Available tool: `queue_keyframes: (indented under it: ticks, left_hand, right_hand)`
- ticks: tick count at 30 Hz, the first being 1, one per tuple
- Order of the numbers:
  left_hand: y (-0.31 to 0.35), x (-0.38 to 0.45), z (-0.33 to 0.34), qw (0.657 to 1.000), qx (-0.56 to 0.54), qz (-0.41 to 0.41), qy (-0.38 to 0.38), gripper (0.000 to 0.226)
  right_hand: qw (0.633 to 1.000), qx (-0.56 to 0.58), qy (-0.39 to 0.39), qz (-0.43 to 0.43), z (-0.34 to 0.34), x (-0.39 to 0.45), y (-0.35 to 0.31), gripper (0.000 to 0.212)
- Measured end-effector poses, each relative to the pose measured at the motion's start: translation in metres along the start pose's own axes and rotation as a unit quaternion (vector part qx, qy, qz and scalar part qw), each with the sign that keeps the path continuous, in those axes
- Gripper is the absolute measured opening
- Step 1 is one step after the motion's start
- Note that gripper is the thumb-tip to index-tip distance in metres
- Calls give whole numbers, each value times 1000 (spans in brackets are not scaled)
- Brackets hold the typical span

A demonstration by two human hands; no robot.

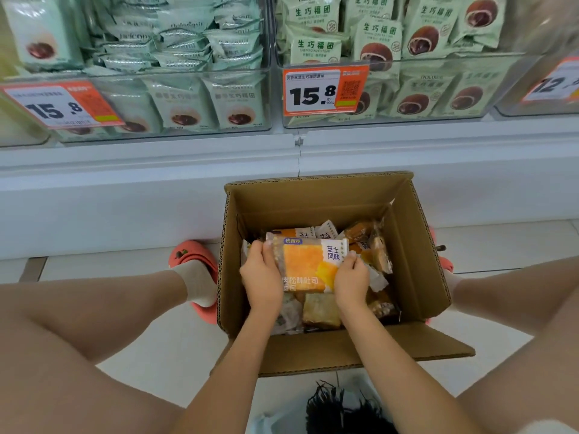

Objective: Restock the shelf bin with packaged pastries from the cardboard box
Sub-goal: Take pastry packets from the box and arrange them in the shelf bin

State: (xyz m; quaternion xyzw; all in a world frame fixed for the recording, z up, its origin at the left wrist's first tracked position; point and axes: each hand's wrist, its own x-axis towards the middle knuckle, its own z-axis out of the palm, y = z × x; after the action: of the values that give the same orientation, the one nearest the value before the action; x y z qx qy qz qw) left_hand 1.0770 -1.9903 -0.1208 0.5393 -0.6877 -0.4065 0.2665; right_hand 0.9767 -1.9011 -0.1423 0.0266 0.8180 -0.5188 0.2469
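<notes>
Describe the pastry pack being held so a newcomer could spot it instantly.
Find the open cardboard box on the floor below the shelf. The pack lies on top of the pile inside it, gripped by the left hand and right hand. Unlike the brownish packs beneath, its front is bright orange.

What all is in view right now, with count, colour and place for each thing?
cardboard box: one, brown, open on the floor below the shelf
held pastry packet: one, orange and white, above the box contents
other pastry packets: several, orange and brown, inside the box
shelf bins: at least two, clear, on the shelf above
green packets: many, pale green, filling the bins
price tags: three seen, orange and white, on bin fronts
slippers: two, coral, beside the box
left hand: grips the packet's left edge
right hand: grips its right edge
</notes>
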Motion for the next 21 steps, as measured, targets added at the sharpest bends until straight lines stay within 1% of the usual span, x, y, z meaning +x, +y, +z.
queue_keyframes:
  ticks: [2,5,7,8,9,10,11,13,14,15,17,18,19,21]
  left_hand:
    - [12,4,-10,998,31,48,-16,33]
    - [47,12,-31,983,109,146,-36,28]
    - [77,18,-41,966,118,229,-15,19]
    - [93,21,-44,952,117,283,10,14]
    - [110,22,-48,936,113,332,35,8]
    - [128,23,-52,921,106,371,53,5]
    - [147,24,-57,906,100,405,67,6]
    - [184,26,-69,876,97,464,93,10]
    - [204,25,-75,861,92,489,104,10]
    - [222,25,-79,845,84,514,119,11]
    - [257,23,-84,823,52,547,145,8]
    - [274,22,-85,817,34,556,153,4]
    - [290,23,-86,812,20,561,160,3]
    - [318,26,-87,803,2,571,173,11]
  right_hand:
    - [999,10,-44,-25,-11,-1,-12,33]
    - [992,53,-104,-45,-40,-3,-46,35]
    - [983,80,-148,-72,-62,-4,-79,33]
    - [978,86,-163,-101,-73,-7,-97,27]
    - [972,82,-163,-149,-84,-10,-117,18]
    - [964,59,-153,-210,-97,-13,-137,6]
    - [950,19,-143,-278,-110,-18,-160,13]
    - [902,-98,-140,-397,-138,-30,-210,49]
    - [877,-155,-151,-430,-151,-39,-236,61]
    - [857,-188,-176,-446,-161,-46,-261,62]
    - [843,-185,-259,-434,-174,-58,-303,42]
    - [835,-185,-279,-437,-179,-61,-320,35]
    - [824,-199,-280,-451,-185,-62,-335,32]
    - [801,-234,-262,-484,-202,-63,-363,30]
